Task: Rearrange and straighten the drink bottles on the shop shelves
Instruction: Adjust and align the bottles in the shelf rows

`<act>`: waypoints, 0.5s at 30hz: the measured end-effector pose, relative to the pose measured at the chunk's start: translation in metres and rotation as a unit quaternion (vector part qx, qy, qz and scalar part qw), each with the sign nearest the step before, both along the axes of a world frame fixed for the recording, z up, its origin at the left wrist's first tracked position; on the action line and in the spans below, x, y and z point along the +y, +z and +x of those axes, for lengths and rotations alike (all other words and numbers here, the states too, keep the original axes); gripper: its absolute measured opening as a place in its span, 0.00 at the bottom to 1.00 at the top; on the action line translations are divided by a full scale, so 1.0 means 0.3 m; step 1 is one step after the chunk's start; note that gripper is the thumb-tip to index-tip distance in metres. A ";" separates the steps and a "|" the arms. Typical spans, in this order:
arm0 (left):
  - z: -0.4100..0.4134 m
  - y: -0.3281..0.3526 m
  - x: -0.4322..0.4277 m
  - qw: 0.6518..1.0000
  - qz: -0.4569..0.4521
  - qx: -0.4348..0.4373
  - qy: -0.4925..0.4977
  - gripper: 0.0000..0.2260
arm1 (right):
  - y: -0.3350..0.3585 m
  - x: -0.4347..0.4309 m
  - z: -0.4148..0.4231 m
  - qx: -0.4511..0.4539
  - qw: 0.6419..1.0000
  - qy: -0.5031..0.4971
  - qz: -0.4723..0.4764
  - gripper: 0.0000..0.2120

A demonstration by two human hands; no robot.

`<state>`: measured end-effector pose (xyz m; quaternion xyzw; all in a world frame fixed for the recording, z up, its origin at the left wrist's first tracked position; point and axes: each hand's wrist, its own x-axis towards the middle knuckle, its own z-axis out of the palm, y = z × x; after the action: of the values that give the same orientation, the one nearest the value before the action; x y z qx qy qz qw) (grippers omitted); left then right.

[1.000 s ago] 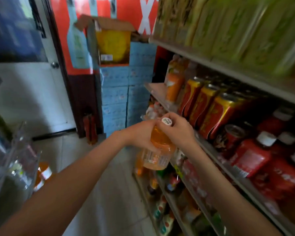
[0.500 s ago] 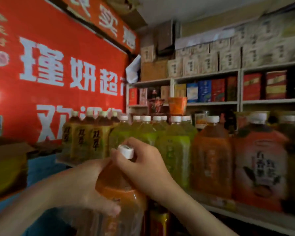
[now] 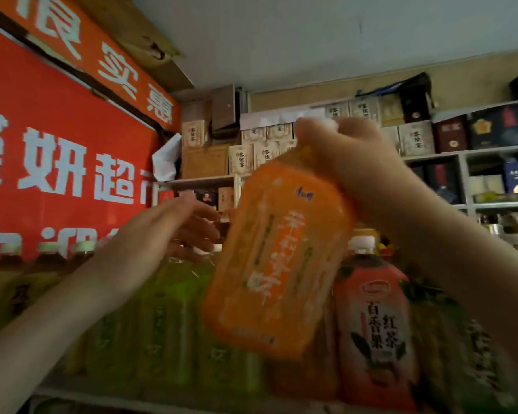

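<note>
The place was a small shop. A long red banner (image 3: 57, 162) with large white Chinese characters covered the wall on the left. Below it, drink bottles (image 3: 168, 324) with green, brown and red labels stood packed in rows on a shelf (image 3: 117, 394). Farther back, white shelving (image 3: 464, 174) held stacked matching cartons (image 3: 241, 159) and dark printed boxes (image 3: 452, 133).

A red banner with white characters (image 3: 57, 150) fills the left; beige printed cartons (image 3: 266, 152) stack at upper centre; dark gift boxes (image 3: 491, 130) sit on white shelving (image 3: 497, 150), upper right.
</note>
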<state>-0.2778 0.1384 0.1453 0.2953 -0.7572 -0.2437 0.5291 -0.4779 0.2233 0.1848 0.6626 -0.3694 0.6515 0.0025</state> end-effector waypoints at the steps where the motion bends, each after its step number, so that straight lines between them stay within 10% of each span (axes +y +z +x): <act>1: -0.004 -0.017 -0.023 1.000 0.002 -0.008 0.011 0.17 | 0.018 0.009 -0.023 -0.010 1.000 -0.023 -0.013 0.09; 15: -0.209 0.022 -0.144 0.953 -0.217 -0.213 0.020 0.07 | 0.112 0.003 -0.253 -0.180 0.962 -0.174 -0.110 0.10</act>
<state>-0.3406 0.0950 0.1518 0.2339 -0.8807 0.0054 0.4119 -0.5539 0.2242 0.2185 0.4555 -0.3998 0.7860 0.1219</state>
